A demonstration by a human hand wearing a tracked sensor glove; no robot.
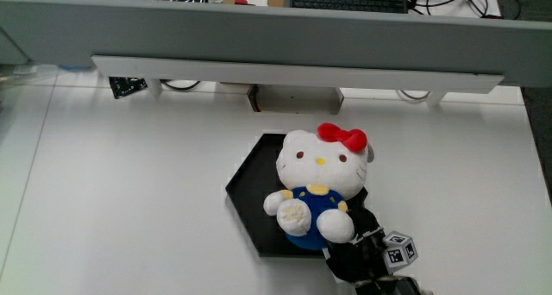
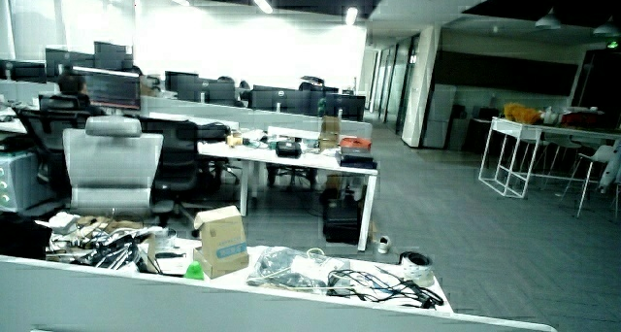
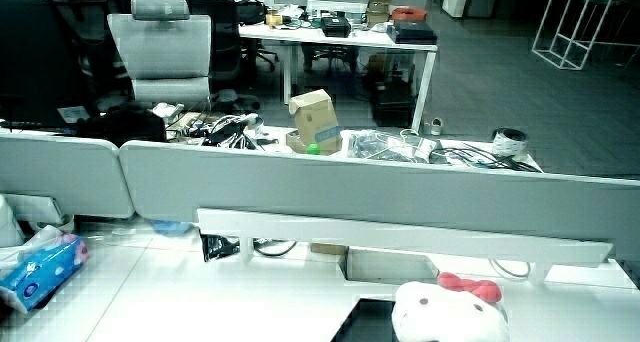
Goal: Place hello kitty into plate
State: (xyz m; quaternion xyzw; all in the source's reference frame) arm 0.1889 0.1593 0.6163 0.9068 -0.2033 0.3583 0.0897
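Note:
The Hello Kitty plush (image 1: pixel 316 189), white with a red bow and blue overalls, sits upright on the black hexagonal plate (image 1: pixel 250 185) in the main view. The gloved hand (image 1: pixel 364 248) is at the plate's edge nearest the person, right against the plush's lower body, with the patterned cube (image 1: pixel 398 250) on its back. Most of the hand is cut off by the picture's edge. In a side view only the plush's head and bow (image 3: pixel 450 307) and a corner of the plate (image 3: pixel 362 317) show; the hand does not. A side view also shows only office desks (image 2: pixel 291 152), not the table.
A low grey partition (image 1: pixel 259 32) with a pale shelf (image 1: pixel 293 71) under it runs along the table farther from the person than the plate. A small black item (image 1: pixel 128 86) lies under that shelf. A blue tissue pack (image 3: pixel 35 267) lies at the table's edge.

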